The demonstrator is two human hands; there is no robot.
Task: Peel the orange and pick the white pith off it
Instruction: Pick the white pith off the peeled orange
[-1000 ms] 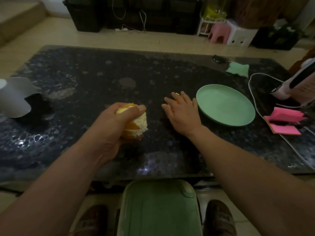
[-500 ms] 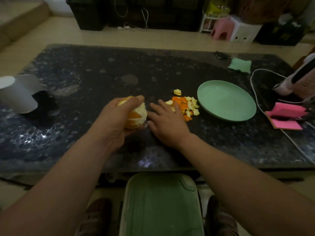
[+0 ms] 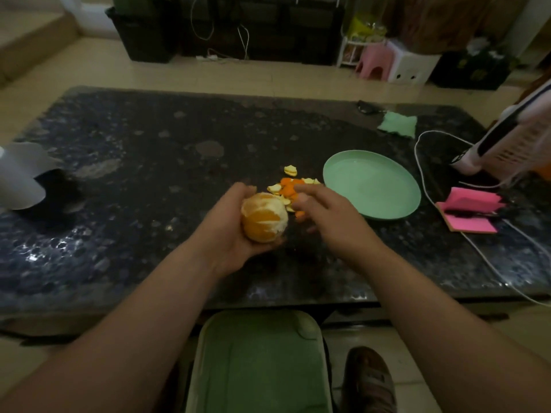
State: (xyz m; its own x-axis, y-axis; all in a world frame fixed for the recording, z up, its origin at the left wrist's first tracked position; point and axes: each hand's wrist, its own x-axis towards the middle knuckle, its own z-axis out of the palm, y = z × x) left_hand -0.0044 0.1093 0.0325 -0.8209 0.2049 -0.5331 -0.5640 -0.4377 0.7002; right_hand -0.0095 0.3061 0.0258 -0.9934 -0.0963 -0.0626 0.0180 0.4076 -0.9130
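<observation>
My left hand (image 3: 229, 231) cups the part-peeled orange (image 3: 264, 217) above the table (image 3: 149, 174), fingers curled round it. My right hand (image 3: 328, 216), blurred, fingers loosely parted, is just beside the orange; contact unclear. Peel scraps (image 3: 290, 186) lie partly hidden behind it.

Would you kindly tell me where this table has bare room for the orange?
The dark speckled stone table is bare between the grey curved sheet at left and the pile of orange peel scraps. The round pale green plate is empty too. Crowded at right: white cable, pink notepad.
</observation>
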